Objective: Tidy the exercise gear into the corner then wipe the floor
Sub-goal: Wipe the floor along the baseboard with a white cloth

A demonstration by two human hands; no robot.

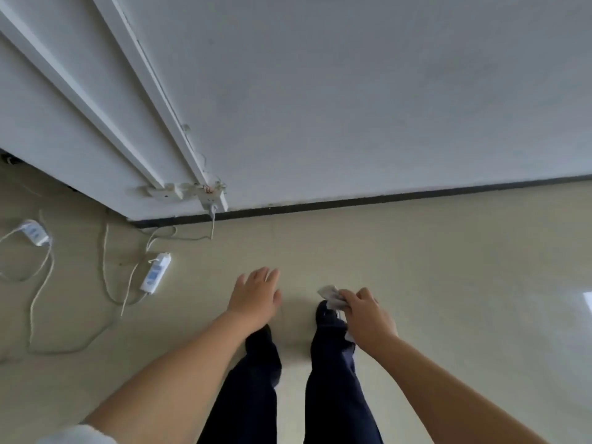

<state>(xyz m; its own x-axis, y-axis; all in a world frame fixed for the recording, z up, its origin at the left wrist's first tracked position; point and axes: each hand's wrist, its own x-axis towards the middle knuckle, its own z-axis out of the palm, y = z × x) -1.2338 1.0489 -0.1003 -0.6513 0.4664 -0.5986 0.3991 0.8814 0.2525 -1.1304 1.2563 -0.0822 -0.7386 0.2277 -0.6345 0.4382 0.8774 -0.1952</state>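
Observation:
I stand on a beige floor (448,283) facing a white wall. My right hand (368,312) is closed around a small crumpled grey-white cloth (331,296), held above my right foot. My left hand (256,296) hangs out in front with its fingers spread and nothing in it. No exercise gear is in sight.
Two white power adapters (156,273) (35,232) with looping white cords lie on the floor at the left. A wall socket (213,200) sits at the foot of a white door frame (128,100). A dark skirting strip (384,198) runs along the wall. My legs in dark trousers (256,379) fill the bottom middle.

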